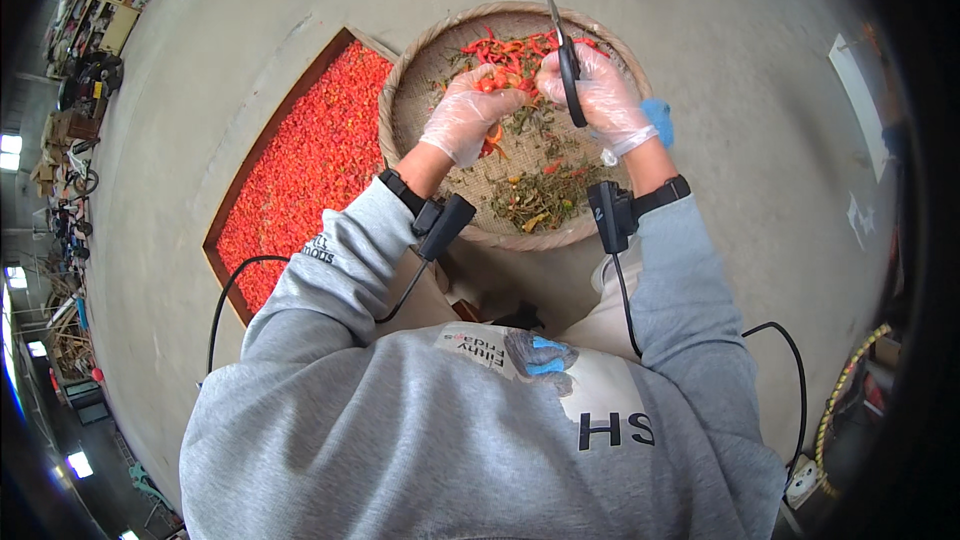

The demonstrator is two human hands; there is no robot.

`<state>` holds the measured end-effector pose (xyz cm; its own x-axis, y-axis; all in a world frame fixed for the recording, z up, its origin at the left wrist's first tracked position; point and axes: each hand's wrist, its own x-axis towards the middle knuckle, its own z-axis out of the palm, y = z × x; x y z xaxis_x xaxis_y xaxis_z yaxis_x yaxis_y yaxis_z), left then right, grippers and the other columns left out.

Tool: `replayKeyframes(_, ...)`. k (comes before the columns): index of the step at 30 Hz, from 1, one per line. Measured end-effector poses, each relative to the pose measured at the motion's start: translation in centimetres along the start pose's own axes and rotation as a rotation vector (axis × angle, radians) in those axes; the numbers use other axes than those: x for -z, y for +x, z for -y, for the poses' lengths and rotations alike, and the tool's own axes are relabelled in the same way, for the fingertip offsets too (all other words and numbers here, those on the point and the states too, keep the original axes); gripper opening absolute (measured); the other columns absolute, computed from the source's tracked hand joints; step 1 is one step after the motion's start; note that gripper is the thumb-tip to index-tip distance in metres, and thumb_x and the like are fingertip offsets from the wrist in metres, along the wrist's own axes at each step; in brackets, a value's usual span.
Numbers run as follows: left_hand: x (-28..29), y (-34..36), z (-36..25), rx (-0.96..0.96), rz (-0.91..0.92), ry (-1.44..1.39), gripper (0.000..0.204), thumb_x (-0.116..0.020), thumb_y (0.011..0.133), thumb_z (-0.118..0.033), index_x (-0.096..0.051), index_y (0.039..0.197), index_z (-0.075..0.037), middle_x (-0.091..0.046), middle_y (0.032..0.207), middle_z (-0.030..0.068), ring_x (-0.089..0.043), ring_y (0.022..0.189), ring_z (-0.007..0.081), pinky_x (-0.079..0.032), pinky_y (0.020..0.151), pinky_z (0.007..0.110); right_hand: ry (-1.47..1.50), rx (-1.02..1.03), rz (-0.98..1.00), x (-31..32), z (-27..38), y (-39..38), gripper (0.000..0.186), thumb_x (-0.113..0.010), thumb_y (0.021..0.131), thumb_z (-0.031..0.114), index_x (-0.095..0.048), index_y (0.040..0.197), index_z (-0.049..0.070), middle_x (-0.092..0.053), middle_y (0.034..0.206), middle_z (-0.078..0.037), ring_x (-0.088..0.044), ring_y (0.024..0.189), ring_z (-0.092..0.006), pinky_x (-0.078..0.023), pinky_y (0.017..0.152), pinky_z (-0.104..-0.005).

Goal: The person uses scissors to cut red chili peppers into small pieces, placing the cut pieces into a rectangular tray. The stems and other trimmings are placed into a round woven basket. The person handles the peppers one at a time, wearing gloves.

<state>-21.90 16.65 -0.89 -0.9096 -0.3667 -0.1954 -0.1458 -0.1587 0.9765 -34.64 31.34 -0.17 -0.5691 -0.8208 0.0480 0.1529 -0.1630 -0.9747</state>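
Observation:
Both my hands wear clear plastic gloves and work above a round woven tray point(610, 230). My left hand point(466, 120) is closed on a few red chili peppers point(500, 82). Opposite it, my right hand point(606, 100) grips a pair of scissors point(569, 70) with black handles, the blades pointing up and away from me. The right fingertips come close to the peppers in the left hand; whether they touch cannot be told. Whole red chilies point(490, 46) lie at the tray's far side. Dried green-brown stems point(540, 202) are heaped near its front edge.
Left of the woven tray, a wooden-framed box point(228, 208) holds a broad layer of chopped red peppers point(300, 140). Cables run from the black wrist devices along my sleeves. Shelves and clutter point(75, 155) line the far left; a yellow-black rope point(832, 410) lies at right.

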Motion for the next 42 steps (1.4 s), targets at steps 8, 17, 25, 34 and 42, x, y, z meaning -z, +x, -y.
replayKeyframes(8, 0.3, 0.5, 0.0, -0.048, 0.067, 0.064, 0.028, -0.069, 0.081, -0.008, -0.059, 0.107, -0.004, -0.063, 0.093, -0.0006, -0.056, 0.08, 0.0064, -0.046, 0.071, 0.021, -0.359, 0.108, -0.186, 0.5, -2.2, 1.4, 0.028, -0.077, 0.075, 0.02, -0.055, 0.087, 0.006, -0.055, 0.073, 0.004, -0.048, 0.067, -0.0069, -0.044, 0.064, -0.0252)
replayKeyframes(17, 0.1, 0.6, -0.3, -0.108, 0.01, 0.06, 0.025, -0.068, 0.084, -0.014, -0.059, 0.105, -0.006, -0.063, 0.086, 0.0008, -0.057, 0.068, 0.0079, -0.046, 0.054, 0.023, 0.113, -0.03, -0.277, -2.5, -3.2, 2.0, 0.015, -0.068, 0.086, 0.018, -0.058, 0.091, 0.007, -0.056, 0.073, 0.002, -0.051, 0.063, -0.0065, -0.042, 0.055, -0.0197)
replayKeyframes(25, 6.3, -0.6, -1.3, -0.118, -0.077, -0.109, 0.021, -0.064, 0.087, -0.023, -0.058, 0.097, -0.006, -0.065, 0.086, 0.0033, -0.056, 0.071, 0.0079, -0.043, 0.062, 0.021, 0.272, -0.378, 0.1, -1.9, -3.2, -1.3, 0.018, -0.056, 0.093, 0.022, -0.052, 0.104, 0.008, -0.051, 0.082, 0.003, -0.048, 0.068, -0.004, -0.041, 0.059, -0.0182)
replayKeyframes(34, 8.1, -1.6, -1.3, 0.055, -0.189, -0.207, 0.015, -0.062, 0.084, -0.019, -0.061, 0.091, -0.006, -0.061, 0.08, 0.0003, -0.053, 0.069, 0.0077, -0.042, 0.062, 0.022, 0.368, -0.644, 0.15, -3.4, -5.9, -5.2, 0.045, -0.032, 0.101, 0.04, -0.052, 0.107, 0.0, -0.058, 0.09, -0.01, -0.059, 0.08, -0.0155, -0.05, 0.073, -0.0235)
replayKeyframes(42, 5.6, -1.8, 0.3, 0.133, -0.132, -0.168, 0.014, -0.064, 0.084, -0.019, -0.058, 0.084, -0.007, -0.059, 0.07, 0.0013, -0.046, 0.046, 0.008, -0.038, 0.043, 0.024, -0.214, -0.305, 0.161, -3.7, -7.5, -4.1, 0.034, -0.068, 0.085, 0.028, -0.051, 0.089, -0.001, -0.06, 0.072, -0.01, -0.058, 0.068, -0.0194, -0.048, 0.067, -0.0343)
